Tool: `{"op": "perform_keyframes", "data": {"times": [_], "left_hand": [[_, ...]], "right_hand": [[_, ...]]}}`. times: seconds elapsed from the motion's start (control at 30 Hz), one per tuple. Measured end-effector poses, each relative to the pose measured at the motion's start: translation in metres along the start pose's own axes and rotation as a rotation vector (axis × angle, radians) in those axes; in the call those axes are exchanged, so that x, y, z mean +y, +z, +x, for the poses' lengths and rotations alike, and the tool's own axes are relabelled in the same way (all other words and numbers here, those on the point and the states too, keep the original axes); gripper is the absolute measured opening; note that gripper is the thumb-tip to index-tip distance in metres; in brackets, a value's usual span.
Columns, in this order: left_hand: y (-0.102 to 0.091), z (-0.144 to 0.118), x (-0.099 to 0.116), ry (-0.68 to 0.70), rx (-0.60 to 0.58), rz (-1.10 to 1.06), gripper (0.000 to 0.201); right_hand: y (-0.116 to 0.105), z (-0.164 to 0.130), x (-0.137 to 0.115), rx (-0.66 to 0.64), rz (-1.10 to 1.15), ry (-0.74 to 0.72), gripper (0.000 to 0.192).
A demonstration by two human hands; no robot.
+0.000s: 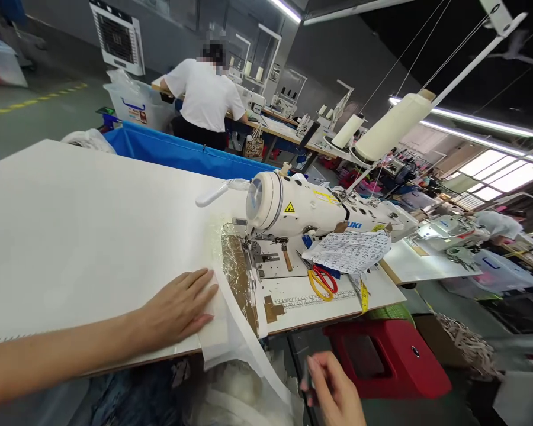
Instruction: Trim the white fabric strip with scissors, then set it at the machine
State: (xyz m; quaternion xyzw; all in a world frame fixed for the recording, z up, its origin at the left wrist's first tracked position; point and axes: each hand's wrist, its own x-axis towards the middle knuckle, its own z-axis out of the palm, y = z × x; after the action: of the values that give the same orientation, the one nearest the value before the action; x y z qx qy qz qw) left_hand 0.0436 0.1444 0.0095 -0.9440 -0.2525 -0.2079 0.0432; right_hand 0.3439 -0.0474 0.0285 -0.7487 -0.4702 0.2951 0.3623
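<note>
My left hand (180, 307) lies flat on the white tabletop, its fingers resting on the edge of a white fabric piece (215, 334). A pale strip of that fabric hangs over the table's front edge toward my lap. Below the edge, my right hand (333, 387) is closed, fingers curled round something small and dark that I cannot make out. The white sewing machine (302, 204) stands ahead, its needle area beside a taped brown patch (240, 278). Scissors with red and yellow handles (323, 281) lie to the right on the machine bed.
A printed paper sheet (349, 251) leans against the machine. A yellow tape measure (364, 296) hangs near the right edge. A red stool (386, 361) stands below. Behind are a blue cloth bin (173, 157) and a person in a white shirt (211, 97). Thread cones (393, 127) rise at right.
</note>
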Motion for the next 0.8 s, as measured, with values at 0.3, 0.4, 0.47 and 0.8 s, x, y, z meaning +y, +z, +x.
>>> {"op": "perform_keyframes", "data": {"times": [0.3, 0.4, 0.47, 0.8], "left_hand": [[-0.006, 0.000, -0.009, -0.008, -0.002, 0.046, 0.039], [-0.009, 0.000, -0.012, 0.005, -0.010, 0.060, 0.042], [-0.009, 0.000, -0.014, -0.007, -0.010, 0.057, 0.045], [-0.002, -0.001, -0.015, -0.055, 0.012, 0.022, 0.046]], "right_hand": [[0.119, 0.097, -0.129, -0.117, -0.333, -0.451, 0.020], [0.145, 0.117, -0.135, -0.112, -0.454, -0.469, 0.018], [0.156, 0.125, -0.134, -0.097, -0.517, -0.468, 0.019], [0.162, 0.131, -0.136, -0.131, -0.666, -0.512, 0.023]]}}
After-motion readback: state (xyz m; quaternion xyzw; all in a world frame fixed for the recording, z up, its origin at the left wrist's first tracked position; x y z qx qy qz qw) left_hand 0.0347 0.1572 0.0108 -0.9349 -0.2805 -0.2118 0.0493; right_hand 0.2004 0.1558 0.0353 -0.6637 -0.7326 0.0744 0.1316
